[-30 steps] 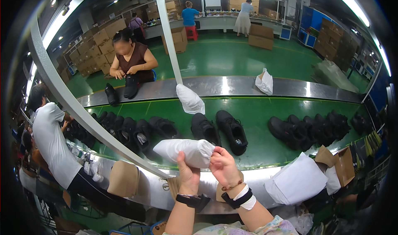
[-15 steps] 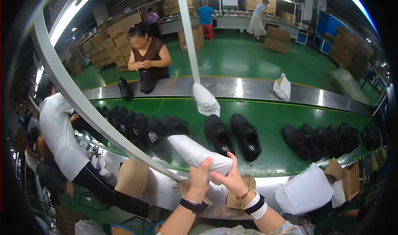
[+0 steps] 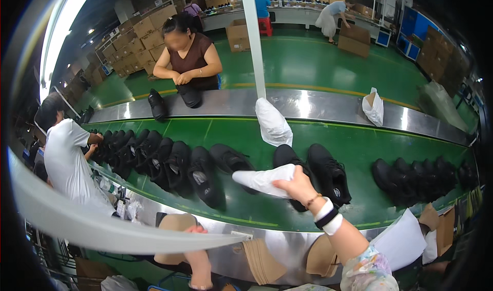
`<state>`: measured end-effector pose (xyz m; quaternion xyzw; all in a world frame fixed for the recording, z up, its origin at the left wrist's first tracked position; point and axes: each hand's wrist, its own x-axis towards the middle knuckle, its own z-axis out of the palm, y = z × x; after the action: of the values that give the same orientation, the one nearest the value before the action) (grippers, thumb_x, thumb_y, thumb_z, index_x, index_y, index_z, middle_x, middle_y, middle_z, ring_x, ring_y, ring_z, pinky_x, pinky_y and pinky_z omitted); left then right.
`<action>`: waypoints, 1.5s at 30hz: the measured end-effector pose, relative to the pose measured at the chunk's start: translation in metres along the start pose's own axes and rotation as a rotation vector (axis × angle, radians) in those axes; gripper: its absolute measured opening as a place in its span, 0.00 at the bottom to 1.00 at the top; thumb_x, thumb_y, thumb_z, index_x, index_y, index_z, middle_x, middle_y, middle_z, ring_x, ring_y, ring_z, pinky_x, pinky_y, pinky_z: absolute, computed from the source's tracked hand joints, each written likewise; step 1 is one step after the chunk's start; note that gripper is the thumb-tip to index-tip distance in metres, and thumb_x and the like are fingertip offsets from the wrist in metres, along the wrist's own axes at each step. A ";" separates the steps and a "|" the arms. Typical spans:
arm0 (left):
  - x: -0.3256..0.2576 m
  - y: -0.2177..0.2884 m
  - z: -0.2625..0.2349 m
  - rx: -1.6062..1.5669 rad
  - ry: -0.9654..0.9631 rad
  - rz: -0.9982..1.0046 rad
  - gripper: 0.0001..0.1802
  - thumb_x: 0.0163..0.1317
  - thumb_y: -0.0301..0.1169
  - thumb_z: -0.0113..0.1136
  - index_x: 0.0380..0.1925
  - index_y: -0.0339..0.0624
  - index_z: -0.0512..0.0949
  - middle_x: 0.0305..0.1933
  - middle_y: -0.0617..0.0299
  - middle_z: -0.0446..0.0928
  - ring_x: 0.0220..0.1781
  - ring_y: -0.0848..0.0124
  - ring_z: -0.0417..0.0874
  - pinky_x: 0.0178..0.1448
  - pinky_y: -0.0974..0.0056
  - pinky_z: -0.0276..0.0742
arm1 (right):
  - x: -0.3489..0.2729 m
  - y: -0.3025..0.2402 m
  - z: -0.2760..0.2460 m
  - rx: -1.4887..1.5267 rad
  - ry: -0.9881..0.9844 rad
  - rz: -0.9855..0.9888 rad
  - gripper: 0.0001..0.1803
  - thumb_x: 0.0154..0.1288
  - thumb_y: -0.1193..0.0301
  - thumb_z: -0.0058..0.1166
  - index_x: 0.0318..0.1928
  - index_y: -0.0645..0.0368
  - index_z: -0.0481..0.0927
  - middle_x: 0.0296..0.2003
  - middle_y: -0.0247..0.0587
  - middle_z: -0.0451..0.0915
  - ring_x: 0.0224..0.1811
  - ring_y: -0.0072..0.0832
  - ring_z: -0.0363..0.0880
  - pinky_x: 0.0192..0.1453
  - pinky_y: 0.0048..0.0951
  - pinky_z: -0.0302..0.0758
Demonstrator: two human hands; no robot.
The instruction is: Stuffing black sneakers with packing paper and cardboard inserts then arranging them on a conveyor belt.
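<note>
My right hand point(image 3: 297, 184) is closed on the wide end of a long white paper-wrapped bundle point(image 3: 261, 182), its narrow end pointing left. Below the bundle, partly covered by it, is a black shoe point(image 3: 287, 160), with another black shoe point(image 3: 328, 170) just to its right. A further black shoe point(image 3: 230, 158) lies tilted at the bundle's left. My left hand point(image 3: 199, 265) is low at the left, its fingertips at the edge of rounded tan cardboard pieces point(image 3: 172, 227). A grey bar crosses that hand, so its grip is hidden.
A grey curved bar point(image 3: 128, 229) sweeps across the lower left. Black shoes point(image 3: 177, 167) line the green belt point(image 3: 246, 209), more at right point(image 3: 400, 180). Fanned tan cardboard point(image 3: 262, 260) and white paper sheets point(image 3: 400, 239) lie near me. A person point(image 3: 192, 60) sits opposite; another point(image 3: 72, 157) stands left.
My left hand has let go of the white bundle and moved down-left to the tan cardboard. My right hand keeps the bundle, now up and right, over the black shoes.
</note>
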<state>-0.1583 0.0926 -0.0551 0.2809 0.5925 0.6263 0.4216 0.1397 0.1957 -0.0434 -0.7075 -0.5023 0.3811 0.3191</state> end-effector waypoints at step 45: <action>0.242 -0.091 0.173 0.937 -0.564 0.436 0.12 0.56 0.33 0.58 0.41 0.47 0.80 0.32 0.46 0.79 0.36 0.56 0.81 0.42 0.61 0.75 | 0.151 -0.010 0.143 -0.602 -0.575 -0.517 0.06 0.49 0.75 0.51 0.23 0.66 0.78 0.27 0.52 0.80 0.36 0.39 0.82 0.39 0.38 0.77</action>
<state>-0.1111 0.3833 -0.1559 0.7084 0.5997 0.2709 0.2553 0.0430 0.3522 -0.1405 -0.4866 -0.8172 0.3070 0.0330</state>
